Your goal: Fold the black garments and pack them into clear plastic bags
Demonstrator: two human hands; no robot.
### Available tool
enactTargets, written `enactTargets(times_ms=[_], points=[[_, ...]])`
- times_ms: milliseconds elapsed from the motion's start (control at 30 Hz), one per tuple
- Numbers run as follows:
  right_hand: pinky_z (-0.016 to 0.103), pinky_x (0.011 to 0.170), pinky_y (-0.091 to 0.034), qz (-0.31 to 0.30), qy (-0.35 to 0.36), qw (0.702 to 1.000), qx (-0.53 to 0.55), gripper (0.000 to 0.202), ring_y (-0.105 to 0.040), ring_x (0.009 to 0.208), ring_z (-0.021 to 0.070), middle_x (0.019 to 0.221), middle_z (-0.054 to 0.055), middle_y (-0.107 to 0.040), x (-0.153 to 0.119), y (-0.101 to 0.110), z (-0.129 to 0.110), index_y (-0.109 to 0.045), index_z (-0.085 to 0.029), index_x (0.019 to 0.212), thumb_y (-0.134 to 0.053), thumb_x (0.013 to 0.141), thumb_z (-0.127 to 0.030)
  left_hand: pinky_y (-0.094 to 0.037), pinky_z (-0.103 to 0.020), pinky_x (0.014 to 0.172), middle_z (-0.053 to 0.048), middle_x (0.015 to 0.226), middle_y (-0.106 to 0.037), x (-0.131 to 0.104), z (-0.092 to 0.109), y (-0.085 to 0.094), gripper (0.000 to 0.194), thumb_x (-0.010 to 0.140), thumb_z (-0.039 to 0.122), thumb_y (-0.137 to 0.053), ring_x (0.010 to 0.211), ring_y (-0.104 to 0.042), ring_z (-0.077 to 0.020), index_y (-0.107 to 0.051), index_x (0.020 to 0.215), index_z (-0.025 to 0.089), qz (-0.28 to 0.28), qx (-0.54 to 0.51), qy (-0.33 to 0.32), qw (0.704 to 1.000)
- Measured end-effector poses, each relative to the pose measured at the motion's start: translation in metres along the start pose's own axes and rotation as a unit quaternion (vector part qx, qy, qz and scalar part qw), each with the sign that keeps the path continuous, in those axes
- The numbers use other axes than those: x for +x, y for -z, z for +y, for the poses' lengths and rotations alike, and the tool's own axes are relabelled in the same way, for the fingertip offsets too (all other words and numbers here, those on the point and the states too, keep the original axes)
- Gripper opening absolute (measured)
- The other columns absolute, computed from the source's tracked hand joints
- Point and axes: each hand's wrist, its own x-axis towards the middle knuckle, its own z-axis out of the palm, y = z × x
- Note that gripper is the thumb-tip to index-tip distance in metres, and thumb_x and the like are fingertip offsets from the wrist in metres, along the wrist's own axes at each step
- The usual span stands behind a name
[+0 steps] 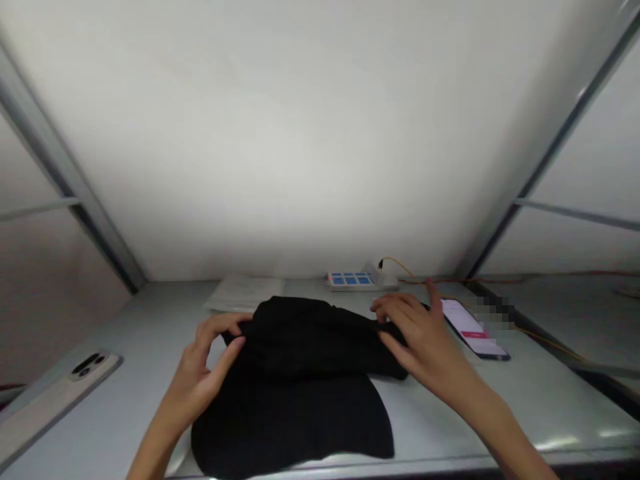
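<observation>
A piece of black cloth (300, 407) lies on the table in front of me, its upper part folded over and bunched. At its left edge, my left hand (213, 353) pinches the fabric between thumb and fingers. On the opposite side my right hand (417, 333) grips the upper right corner, with one finger raised away from the cloth. The fold is slightly lifted between both hands. Whether the cloth is a garment, I cannot tell. Its lower edge reaches the table's front edge.
A white phone (60, 407) lies face down at the left. Another phone (475, 330) with a lit screen lies beyond my right hand. A power strip (350, 281) with a yellow cable and a flat pale packet (245, 292) are at the back, before a white wall.
</observation>
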Motion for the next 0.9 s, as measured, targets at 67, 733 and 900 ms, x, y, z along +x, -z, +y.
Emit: enactTargets(times_ms=[67,733,900], points=[[0.065,0.121,-0.017,-0.040,0.031,0.999,0.019,0.007,-0.065,0.108,0.0283,0.109,0.002,-0.072,-0.027,0.026,-0.020,-0.060,-0.028,0.088,-0.065,0.089,-0.033,-0.048,-0.039,0.105,-0.005,0.122,-0.071,-0.023,-0.002,0.018,0.017,0.099,0.036,-0.048,0.118,-0.064,-0.0250,-0.062,0.094,0.027,-0.096,-0.026,-0.037,0.994],[0.044,0.096,-0.048,-0.160,-0.025,0.980,0.118,0.016,-0.066,0.095,0.0237,0.100,0.006,-0.072,0.048,-0.063,0.045,-0.064,-0.022,0.099,-0.051,0.100,-0.031,-0.055,-0.040,0.093,-0.005,0.108,-0.076,0.017,-0.012,-0.017,0.032,0.092,0.047,-0.050,0.102,-0.071,-0.0270,-0.070,0.103,0.025,-0.018,0.063,0.137,0.988],[0.063,0.112,-0.032,-0.097,-0.052,0.994,0.009,0.025,-0.058,0.123,0.0348,0.126,0.015,-0.067,0.083,-0.082,0.031,-0.066,-0.017,0.117,-0.055,0.100,-0.031,-0.053,-0.047,0.100,-0.015,0.121,-0.070,0.037,-0.036,-0.027,0.043,0.098,0.046,-0.044,0.114,-0.067,-0.0309,-0.066,0.122,0.018,-0.048,0.222,0.082,0.970]])
